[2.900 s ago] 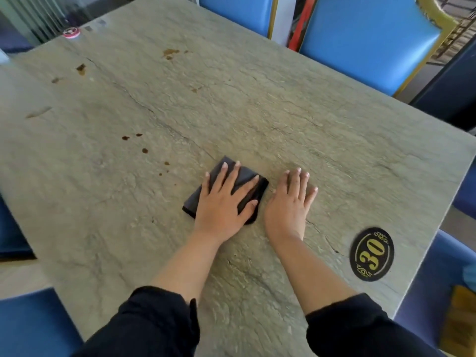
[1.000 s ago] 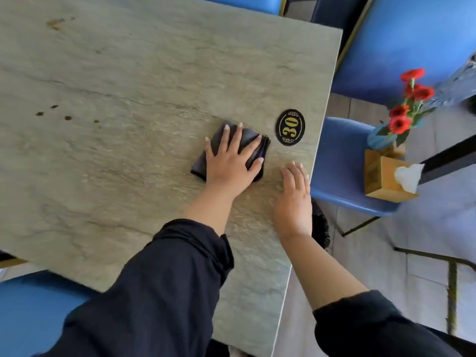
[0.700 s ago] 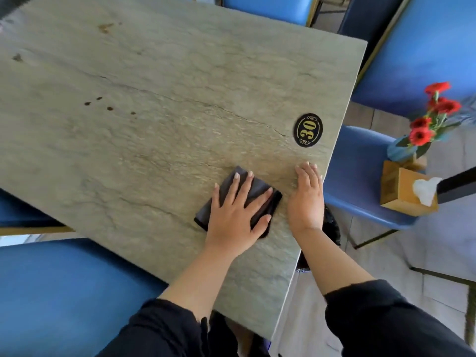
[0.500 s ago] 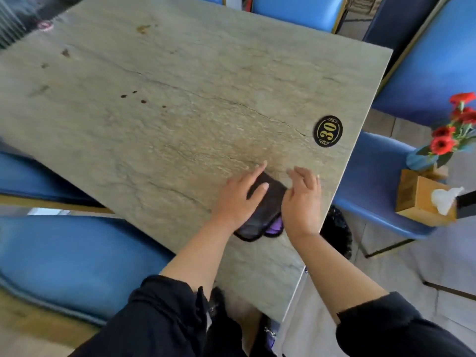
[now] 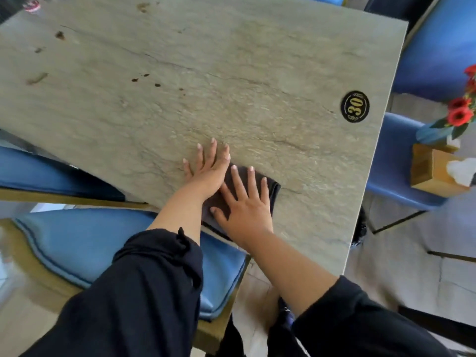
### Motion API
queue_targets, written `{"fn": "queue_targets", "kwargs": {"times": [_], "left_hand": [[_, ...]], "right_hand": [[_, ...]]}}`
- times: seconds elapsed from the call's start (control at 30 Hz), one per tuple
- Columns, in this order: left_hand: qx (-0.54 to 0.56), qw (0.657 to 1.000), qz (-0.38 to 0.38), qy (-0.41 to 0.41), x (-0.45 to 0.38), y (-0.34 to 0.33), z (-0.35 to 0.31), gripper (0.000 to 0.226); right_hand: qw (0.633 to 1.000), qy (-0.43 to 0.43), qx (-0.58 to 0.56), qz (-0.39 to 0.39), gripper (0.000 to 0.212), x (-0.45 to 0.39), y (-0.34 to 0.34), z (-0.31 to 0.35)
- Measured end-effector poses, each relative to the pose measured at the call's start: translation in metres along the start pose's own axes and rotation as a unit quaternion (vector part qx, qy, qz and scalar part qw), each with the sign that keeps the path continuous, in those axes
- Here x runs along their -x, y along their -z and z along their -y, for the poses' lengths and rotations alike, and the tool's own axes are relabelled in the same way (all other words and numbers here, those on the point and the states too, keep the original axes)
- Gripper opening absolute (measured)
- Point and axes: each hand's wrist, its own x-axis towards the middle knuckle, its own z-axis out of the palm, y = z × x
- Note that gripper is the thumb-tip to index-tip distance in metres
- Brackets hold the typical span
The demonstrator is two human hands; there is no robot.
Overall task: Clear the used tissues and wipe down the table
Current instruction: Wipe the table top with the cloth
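A dark folded cloth (image 5: 272,189) lies on the grey-green stone table (image 5: 231,73) close to its near edge. My right hand (image 5: 244,204) presses flat on the cloth with fingers spread. My left hand (image 5: 210,167) lies flat on the bare tabletop just left of the cloth, fingers straight, its heel touching the cloth's edge. Brown stains (image 5: 144,78) dot the table's far left part. No tissue lies on the table.
A black oval "30" badge (image 5: 355,106) sits near the table's right edge. Blue chairs (image 5: 77,248) stand on all sides. On the right chair are a wooden tissue box (image 5: 432,171) and a vase of red flowers (image 5: 458,117). A small round lid (image 5: 30,5) lies far left.
The cloth passed from my left hand to my right hand. My left hand slid off it onto the bare table, and both hands flattened near the table's front edge.
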Motion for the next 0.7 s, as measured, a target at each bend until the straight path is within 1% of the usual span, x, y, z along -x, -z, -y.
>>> {"fn": "queue_targets", "kwargs": {"times": [0.1, 0.17, 0.2, 0.23, 0.27, 0.33, 0.37, 0.4, 0.43, 0.47, 0.53, 0.6, 0.63, 0.7], "left_hand": [[-0.039, 0.999, 0.013, -0.007, 0.001, 0.001, -0.001, 0.053], [-0.047, 0.999, 0.015, -0.002, 0.003, 0.002, -0.002, 0.055], [-0.054, 0.998, 0.014, 0.001, 0.004, 0.002, -0.003, 0.056], [-0.066, 0.998, 0.015, 0.004, 0.004, 0.001, -0.004, 0.058], [-0.080, 0.997, 0.016, 0.008, 0.005, 0.001, -0.005, 0.059], [-0.104, 0.994, 0.016, 0.011, 0.007, -0.001, -0.008, 0.063], [-0.111, 0.994, 0.013, 0.011, 0.008, -0.002, -0.010, 0.065], [-0.115, 0.993, 0.010, 0.010, 0.009, -0.003, -0.011, 0.066], [-0.121, 0.993, 0.005, 0.008, 0.009, -0.004, -0.011, 0.069], [-0.129, 0.992, 0.000, 0.005, 0.009, -0.005, -0.011, 0.071], [-0.149, 0.989, -0.008, 0.000, 0.008, -0.006, -0.008, 0.078], [-0.164, 0.986, -0.024, 0.002, 0.007, -0.009, -0.009, 0.082], [-0.167, 0.985, -0.038, 0.006, 0.008, -0.013, -0.011, 0.083], [-0.165, 0.984, -0.063, 0.005, 0.011, -0.021, -0.024, 0.079]], "right_hand": [[0.999, 0.036, 0.019, -0.020, 0.064, 0.041, -0.016, 0.007], [0.999, 0.021, 0.037, -0.017, 0.065, 0.067, -0.020, -0.009], [0.999, -0.003, 0.047, -0.020, 0.064, 0.079, -0.019, -0.021], [0.997, -0.044, 0.053, -0.025, 0.064, 0.090, -0.017, -0.035], [0.993, -0.103, 0.050, -0.028, 0.063, 0.099, -0.014, -0.050], [0.969, -0.245, 0.027, -0.028, 0.067, 0.110, -0.008, -0.073], [0.953, -0.302, 0.020, -0.025, 0.069, 0.111, -0.007, -0.077], [0.943, -0.333, 0.013, -0.019, 0.070, 0.108, -0.006, -0.073], [0.943, -0.332, 0.005, -0.017, 0.071, 0.103, -0.007, -0.060], [0.954, -0.299, 0.000, -0.019, 0.070, 0.097, -0.009, -0.042], [0.981, -0.192, 0.004, -0.034, 0.066, 0.093, -0.018, -0.005], [0.993, -0.107, 0.019, -0.040, 0.061, 0.104, -0.025, 0.002], [0.995, -0.089, 0.027, -0.043, 0.059, 0.112, -0.026, -0.006], [0.992, -0.110, 0.029, -0.048, 0.056, 0.129, -0.025, -0.029]]}}
